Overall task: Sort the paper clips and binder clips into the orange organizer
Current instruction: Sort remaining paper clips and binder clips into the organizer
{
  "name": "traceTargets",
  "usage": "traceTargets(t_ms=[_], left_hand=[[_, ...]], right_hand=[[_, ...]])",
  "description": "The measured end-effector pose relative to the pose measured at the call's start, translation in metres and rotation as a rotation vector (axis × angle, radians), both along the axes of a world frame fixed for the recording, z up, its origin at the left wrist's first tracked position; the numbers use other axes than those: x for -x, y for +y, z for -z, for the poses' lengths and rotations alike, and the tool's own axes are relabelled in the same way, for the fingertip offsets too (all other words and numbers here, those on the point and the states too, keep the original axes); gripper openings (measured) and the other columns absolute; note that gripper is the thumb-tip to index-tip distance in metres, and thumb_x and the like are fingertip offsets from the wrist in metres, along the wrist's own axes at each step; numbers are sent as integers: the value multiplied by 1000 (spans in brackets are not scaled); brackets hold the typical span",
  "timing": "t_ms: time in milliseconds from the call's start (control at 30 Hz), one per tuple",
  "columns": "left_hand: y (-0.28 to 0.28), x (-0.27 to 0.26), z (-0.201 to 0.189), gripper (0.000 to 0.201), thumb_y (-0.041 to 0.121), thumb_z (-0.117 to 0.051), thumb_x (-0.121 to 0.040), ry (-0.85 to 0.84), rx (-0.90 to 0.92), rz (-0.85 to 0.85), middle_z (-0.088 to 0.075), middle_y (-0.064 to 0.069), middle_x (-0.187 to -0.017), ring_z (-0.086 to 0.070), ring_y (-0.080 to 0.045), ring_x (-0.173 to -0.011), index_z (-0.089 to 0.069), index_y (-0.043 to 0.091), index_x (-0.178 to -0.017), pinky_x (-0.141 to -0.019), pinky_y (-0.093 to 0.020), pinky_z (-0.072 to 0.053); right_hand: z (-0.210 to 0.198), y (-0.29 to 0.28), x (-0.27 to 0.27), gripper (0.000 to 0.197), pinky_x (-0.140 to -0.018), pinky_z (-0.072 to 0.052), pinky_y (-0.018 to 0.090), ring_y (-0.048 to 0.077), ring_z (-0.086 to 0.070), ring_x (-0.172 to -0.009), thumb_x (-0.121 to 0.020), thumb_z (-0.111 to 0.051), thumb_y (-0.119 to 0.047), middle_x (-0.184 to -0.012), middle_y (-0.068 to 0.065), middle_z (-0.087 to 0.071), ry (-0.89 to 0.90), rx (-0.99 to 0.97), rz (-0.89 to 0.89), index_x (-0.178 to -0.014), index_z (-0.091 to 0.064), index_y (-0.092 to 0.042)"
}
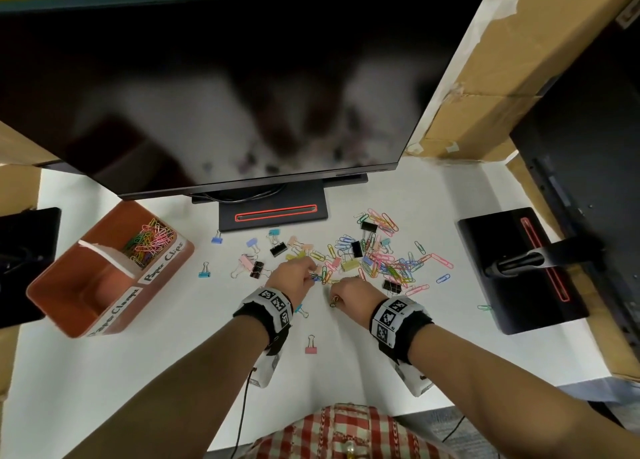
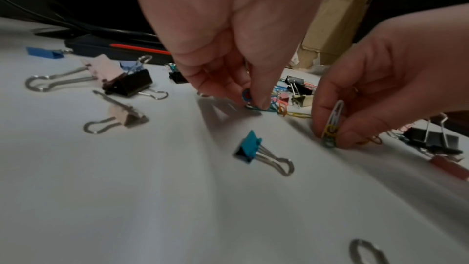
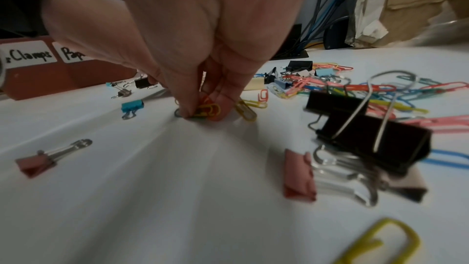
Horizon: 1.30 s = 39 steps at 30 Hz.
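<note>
The orange organizer stands at the left, with coloured paper clips in its far compartment; the near one, labelled for clamps, holds nothing I can see. A mixed pile of paper clips and binder clips lies at the centre right. At the pile's near edge my left hand pinches a blue paper clip against the table. Beside it my right hand grips a small bunch of paper clips at its fingertips, low on the table.
A large monitor on a stand base overhangs the back. A second monitor base is at the right, with cardboard boxes behind. Loose binder clips lie about, one teal and one pink near my wrists.
</note>
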<state>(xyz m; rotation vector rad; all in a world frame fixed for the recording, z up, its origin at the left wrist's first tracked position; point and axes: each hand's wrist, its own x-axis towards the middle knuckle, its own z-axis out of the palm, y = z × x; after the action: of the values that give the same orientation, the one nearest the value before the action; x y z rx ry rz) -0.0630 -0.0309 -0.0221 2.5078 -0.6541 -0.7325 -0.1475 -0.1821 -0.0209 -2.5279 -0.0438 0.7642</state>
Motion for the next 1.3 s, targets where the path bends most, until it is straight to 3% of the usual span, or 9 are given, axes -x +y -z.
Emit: traceTargets(t_ms=[100,300,500,733,867,1067,1300], left_hand=[[-4,0,1,26,15,-57,-88,20,-34,-18,-66,-7,-102,-60,-22,-94,-58,13,-114,-81,-30,-49],[-11,-8,4,19,16,-59,-88,-6,-61,-2,-59,-8,-110,-58,-24,-99,-65,13,-105,-85,-30,-46],[-6,-17,7,17,18,-64,-85,-1,-73,-25,-51,-5,-113,-57,-23,-98,-67,12,-101,-88,-26,-43],[0,-22,5,18,13,-58,-88,-8,-114,17,-56,-9,-110,-58,-25,-95,-65,13,-105,-85,-31,-47],[6,-22,4,24,11,-53,-90,-35,-120,25,-58,-10,-110,-58,-26,-99,-64,14,-111,-86,-31,-47],[15,-20,2,15,17,-51,-92,-50,-121,28,-65,-7,-100,-60,-23,-93,-62,12,-100,-75,-27,-43],[30,-17,-16,15,13,-53,-90,-26,53,-106,-64,-7,-101,-59,-22,-93,-65,10,-99,-82,-28,-47]], right_hand=[[0,-1,-2,24,-90,-44,35,33,-57,-106,-91,-49,-11,-115,17,-60,38,27,-11,-111,-63,-8],[1,-6,0,23,-83,-43,36,35,-56,-103,-92,-46,-5,-113,19,-55,45,40,-69,-107,-63,-2],[-10,-22,-16,23,-96,-43,33,30,-56,-106,-90,-50,-2,-113,16,-62,-52,-68,-16,-107,-65,-3],[-10,-12,-38,26,-90,-45,32,32,-55,-108,-91,-48,-4,-134,10,-45,-96,64,-205,-113,-61,-3],[-9,-5,-44,25,-87,-45,35,31,-54,-106,-91,-44,-1,-117,14,-53,-43,102,-223,-110,-60,-3],[-8,-3,-44,24,-82,-46,37,33,-56,-101,-88,-44,0,-111,17,-58,-5,104,-142,-106,-57,-7],[-18,1,-48,16,-77,-43,31,29,-58,-95,-86,-49,-3,-101,14,-64,-29,16,-47,-95,-62,-5]])
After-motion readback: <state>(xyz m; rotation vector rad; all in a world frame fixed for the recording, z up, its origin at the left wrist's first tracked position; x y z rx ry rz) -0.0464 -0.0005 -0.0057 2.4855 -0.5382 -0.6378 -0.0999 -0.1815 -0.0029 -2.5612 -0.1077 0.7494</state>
